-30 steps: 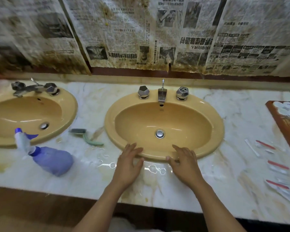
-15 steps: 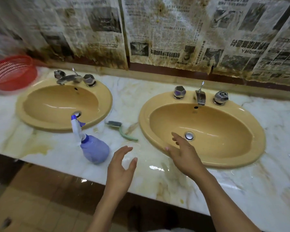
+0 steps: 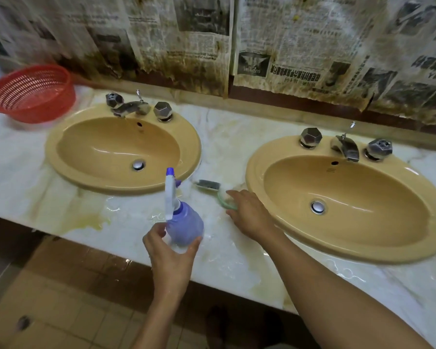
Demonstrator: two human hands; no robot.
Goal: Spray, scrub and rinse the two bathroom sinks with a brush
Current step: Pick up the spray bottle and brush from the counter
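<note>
Head camera looks down on a white-and-yellow veined marble countertop (image 3: 224, 137) with two basins set into it. The first mustard-yellow oval ceramic sink (image 3: 51, 152) fills the left centre of the frame, and the second mustard-yellow oval ceramic sink (image 3: 254, 172) fills the right. Each has a chrome tap behind its bowl, one tap (image 3: 130, 108) at the upper left and the other tap (image 3: 345, 147) at the upper right.

A purple plastic spray bottle (image 3: 184, 225) with a white trigger head stands upright at lower centre, near the counter's front edge and just below the first sink's rim. The left hand (image 3: 173, 250) cups its rounded base, with the thumb on the bottle's left side and the fingers curled round its right.

A green-handled scrub brush (image 3: 208, 185) with dark bristles lies flat on the wet marble between the two sinks. Its head points toward the upper left. The right hand (image 3: 249, 215) lies over the end of the curved handle with its fingers touching it, but I cannot tell whether they have closed on it.

A red slotted plastic basket (image 3: 30, 94) sits on the counter at the upper left. Stained newspaper sheets (image 3: 300, 46) cover the wall across the top of the frame. Brown floor tiles (image 3: 61, 298) show at the lower left.
</note>
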